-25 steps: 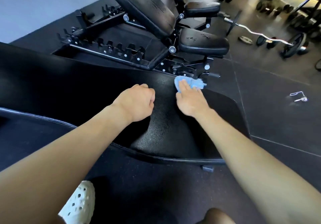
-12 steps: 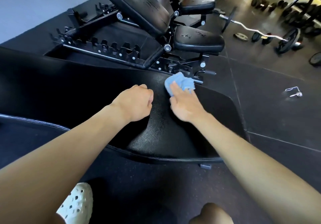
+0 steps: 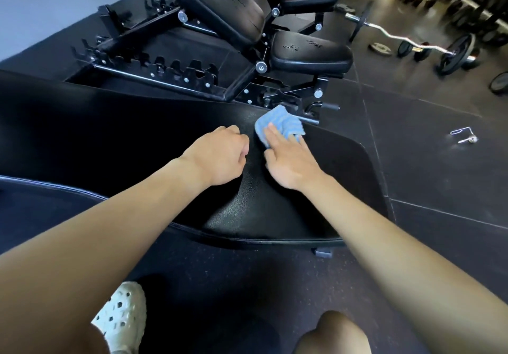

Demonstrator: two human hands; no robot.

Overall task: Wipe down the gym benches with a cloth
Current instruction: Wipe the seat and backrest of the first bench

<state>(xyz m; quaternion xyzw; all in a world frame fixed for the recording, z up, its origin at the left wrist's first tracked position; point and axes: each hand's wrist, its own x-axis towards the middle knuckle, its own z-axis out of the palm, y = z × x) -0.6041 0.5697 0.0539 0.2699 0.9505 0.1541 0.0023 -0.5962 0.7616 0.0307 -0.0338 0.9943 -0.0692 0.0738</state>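
A long black padded bench (image 3: 275, 210) runs across the middle of the view. A crumpled blue cloth (image 3: 280, 124) lies on its far edge. My right hand (image 3: 291, 161) presses flat on the cloth, its fingertips covering the cloth's near part. My left hand (image 3: 220, 155) rests on the pad just to the left of it, curled into a loose fist with nothing in it.
A black adjustable bench (image 3: 310, 54) with a tilted backrest and a notched frame stands just beyond. A curl barbell (image 3: 412, 44), loose plates and dumbbells lie on the floor at upper right. A metal clip (image 3: 464, 136) lies on the floor to the right. My white shoe (image 3: 123, 318) is below.
My right hand has slid the cloth leftward along the bench's far edge, closer to my left fist. The left hand has stayed where it was.
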